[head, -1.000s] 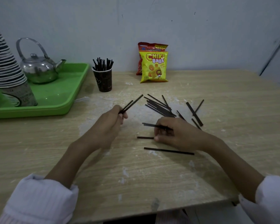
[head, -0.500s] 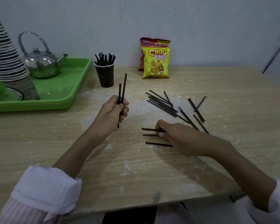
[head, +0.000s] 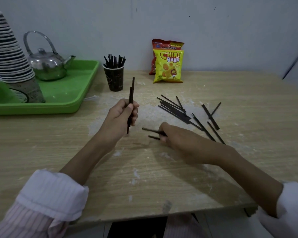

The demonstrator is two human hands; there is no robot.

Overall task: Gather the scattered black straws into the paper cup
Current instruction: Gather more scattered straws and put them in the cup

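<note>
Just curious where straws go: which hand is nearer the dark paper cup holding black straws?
Left. The left hand, gripping black straws, is in front of the dark paper cup; the right hand is farther away, rightward.

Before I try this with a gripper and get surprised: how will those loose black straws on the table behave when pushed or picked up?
Probably stiff: the straws in the left hand stand upright without drooping. Likely light, being so thin. The loose straws lie flat on the table, so they may roll or scatter when nudged.
</note>
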